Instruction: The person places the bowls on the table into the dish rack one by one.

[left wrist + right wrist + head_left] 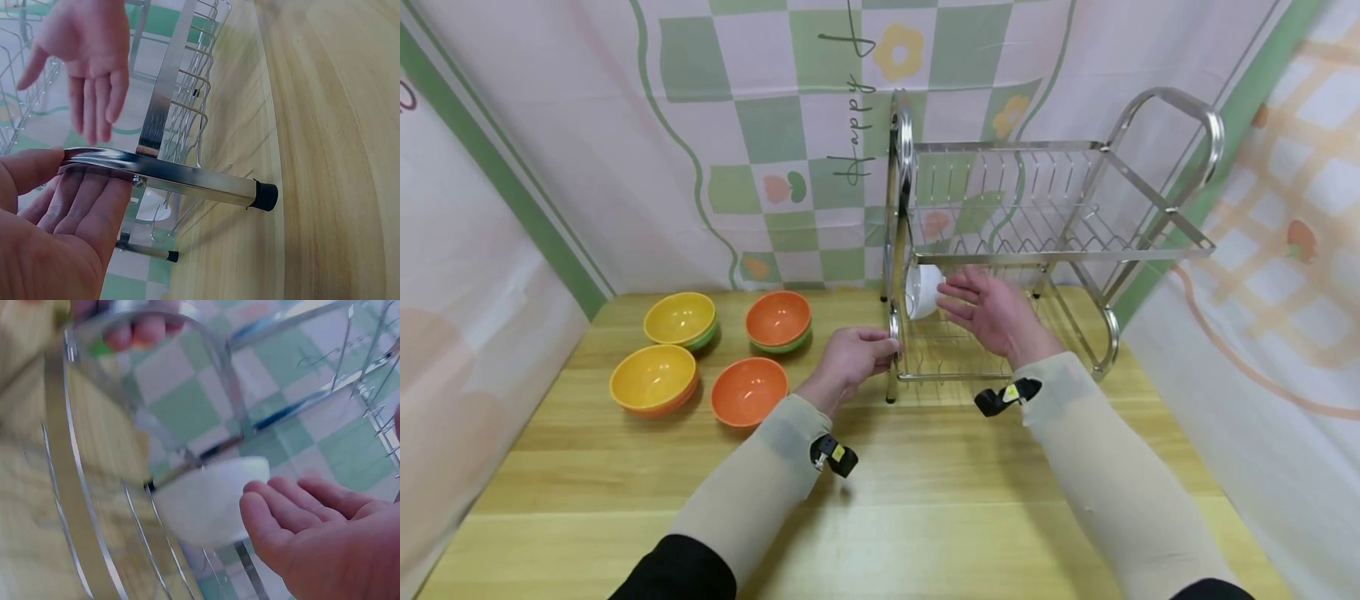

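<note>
A two-tier metal dish rack [1007, 257] stands on the table. On its lower tier, at the left end, a white bowl [922, 291] rests tipped on its side; the right wrist view shows the bowl [212, 500] among the wires. My left hand [856, 358] grips the rack's left front leg, thumb on one side and fingers on the other, as the left wrist view shows at the curved frame [106, 157]. Beside the white bowl is my right hand [992, 317], palm turned up and fingers extended; whether the fingertips touch it I cannot tell.
Left of the rack stand several bowls: a yellow one [680, 318] on a green one, an orange one [778, 319] on a green one, a yellow one [653, 377] on an orange one, and an orange bowl [749, 392] at the front. A patterned curtain [767, 125] hangs behind.
</note>
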The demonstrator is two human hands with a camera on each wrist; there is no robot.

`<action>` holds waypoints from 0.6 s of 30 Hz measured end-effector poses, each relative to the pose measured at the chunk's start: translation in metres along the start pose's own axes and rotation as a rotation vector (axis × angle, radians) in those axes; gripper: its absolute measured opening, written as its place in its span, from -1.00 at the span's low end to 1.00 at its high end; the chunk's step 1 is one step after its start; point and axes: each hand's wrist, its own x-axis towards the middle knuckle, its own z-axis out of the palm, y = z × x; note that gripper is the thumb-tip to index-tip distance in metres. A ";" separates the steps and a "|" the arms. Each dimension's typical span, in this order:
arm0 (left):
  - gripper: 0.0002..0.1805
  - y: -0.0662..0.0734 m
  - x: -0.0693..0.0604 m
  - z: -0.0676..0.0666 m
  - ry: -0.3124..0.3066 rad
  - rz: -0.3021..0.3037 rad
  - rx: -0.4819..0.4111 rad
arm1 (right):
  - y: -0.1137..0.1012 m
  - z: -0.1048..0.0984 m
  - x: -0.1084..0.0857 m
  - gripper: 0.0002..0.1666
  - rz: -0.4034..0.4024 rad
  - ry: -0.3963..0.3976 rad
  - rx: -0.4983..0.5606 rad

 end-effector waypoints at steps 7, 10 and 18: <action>-0.80 0.000 0.000 -0.001 0.002 0.003 -0.002 | 0.016 0.012 -0.016 -0.21 -0.015 -0.078 -0.026; -0.78 -0.001 0.000 -0.002 -0.003 0.012 0.002 | 0.024 0.019 -0.018 -0.32 0.003 -0.072 -0.040; -0.78 -0.004 -0.001 -0.001 -0.008 0.023 0.017 | 0.042 0.030 -0.017 -0.42 0.054 -0.036 -0.040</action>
